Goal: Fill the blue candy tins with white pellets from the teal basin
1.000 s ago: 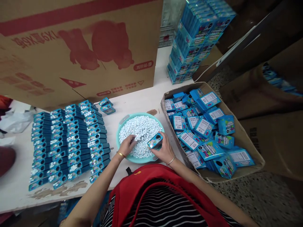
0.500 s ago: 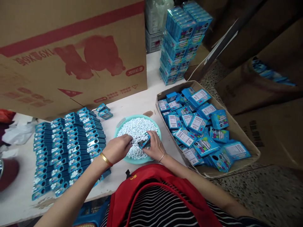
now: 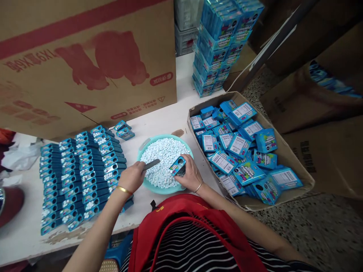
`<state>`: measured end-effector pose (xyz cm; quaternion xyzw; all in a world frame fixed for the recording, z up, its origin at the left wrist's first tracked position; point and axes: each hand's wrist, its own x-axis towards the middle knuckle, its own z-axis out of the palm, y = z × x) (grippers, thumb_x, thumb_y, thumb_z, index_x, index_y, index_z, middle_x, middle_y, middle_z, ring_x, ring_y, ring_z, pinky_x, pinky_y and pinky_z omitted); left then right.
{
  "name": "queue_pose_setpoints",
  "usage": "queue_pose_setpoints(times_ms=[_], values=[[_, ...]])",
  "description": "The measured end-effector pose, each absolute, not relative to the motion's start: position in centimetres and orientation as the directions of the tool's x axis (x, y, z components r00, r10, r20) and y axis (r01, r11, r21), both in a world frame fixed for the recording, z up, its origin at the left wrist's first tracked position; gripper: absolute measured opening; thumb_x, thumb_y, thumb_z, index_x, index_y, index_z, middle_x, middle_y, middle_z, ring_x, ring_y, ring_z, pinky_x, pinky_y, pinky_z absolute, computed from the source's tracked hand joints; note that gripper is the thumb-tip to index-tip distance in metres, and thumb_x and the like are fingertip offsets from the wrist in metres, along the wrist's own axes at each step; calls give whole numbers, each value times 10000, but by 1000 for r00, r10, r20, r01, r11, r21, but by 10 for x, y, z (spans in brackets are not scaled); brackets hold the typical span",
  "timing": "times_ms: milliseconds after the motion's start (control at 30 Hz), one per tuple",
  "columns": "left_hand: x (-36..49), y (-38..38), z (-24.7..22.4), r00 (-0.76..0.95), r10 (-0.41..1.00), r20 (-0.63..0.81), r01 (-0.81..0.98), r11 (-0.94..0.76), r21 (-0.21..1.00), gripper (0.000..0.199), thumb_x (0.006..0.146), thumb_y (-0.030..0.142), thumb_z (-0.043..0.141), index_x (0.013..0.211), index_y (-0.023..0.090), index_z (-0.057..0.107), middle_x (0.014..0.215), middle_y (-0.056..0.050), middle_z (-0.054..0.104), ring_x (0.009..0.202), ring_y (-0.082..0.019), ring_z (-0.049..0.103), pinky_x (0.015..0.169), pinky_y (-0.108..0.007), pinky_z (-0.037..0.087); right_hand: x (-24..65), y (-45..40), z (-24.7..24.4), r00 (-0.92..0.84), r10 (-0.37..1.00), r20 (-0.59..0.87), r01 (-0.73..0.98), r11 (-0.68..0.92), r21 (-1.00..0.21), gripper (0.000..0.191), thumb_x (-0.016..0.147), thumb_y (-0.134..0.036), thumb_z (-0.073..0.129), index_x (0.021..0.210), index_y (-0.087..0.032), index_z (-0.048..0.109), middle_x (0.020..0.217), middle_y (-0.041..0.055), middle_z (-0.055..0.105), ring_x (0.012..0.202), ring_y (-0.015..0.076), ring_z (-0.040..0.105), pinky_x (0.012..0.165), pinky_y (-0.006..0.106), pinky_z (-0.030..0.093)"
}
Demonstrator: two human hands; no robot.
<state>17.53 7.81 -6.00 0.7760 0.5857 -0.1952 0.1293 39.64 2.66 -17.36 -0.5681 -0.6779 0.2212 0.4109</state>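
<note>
My left hand (image 3: 133, 175) is closed on one end of a narrow grey scoop-like strip (image 3: 152, 164), whose other end reaches over the candies. In my right hand (image 3: 190, 174) is a small blue candy box (image 3: 177, 166), tilted, with a dark round hole in its upturned narrow side. Both hands are over a light turquoise basin (image 3: 141, 150) full of small pale candies (image 3: 161, 151). The tip of the strip is apart from the box. To the left, rows of similar blue boxes (image 3: 90, 170) stand with their holes up, many with white candies on top.
On the right, a cardboard tray (image 3: 307, 184) holds many blue boxes in a loose heap. Wrapped box stacks (image 3: 217, 56) stand at the back. A large carton (image 3: 119, 102) walls off the far left side of the table (image 3: 154, 126). Two blue boxes (image 3: 124, 133) sit before it.
My left hand has drawn back left from the box, bringing the grey strip into plain view. The box in my right hand has turned so its hole shows. The camera view has shifted slightly.
</note>
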Motion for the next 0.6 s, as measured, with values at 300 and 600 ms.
queue_pose_setpoints(times_ms=[300,600], values=[[165,53,-190,240,906,-350,904,-78,420,230,879,283,478,1063,177,565,1028,-81,656,934,-211,621,816,-323,484,407,19,-172,36,970,239,595,171,-785,751,676,-285,676,1325,-164,317,1257,159,466,1212,309,458,1025,498,423],[141,50,-97,435,885,-166,698,-215,683,271,900,363,489,1094,190,565,1043,-70,656,946,-184,610,836,-315,485,395,22,-175,-37,968,249,601,221,-768,788,645,-250,684,1331,-152,310,1273,166,458,1229,322,434,1057,521,388]])
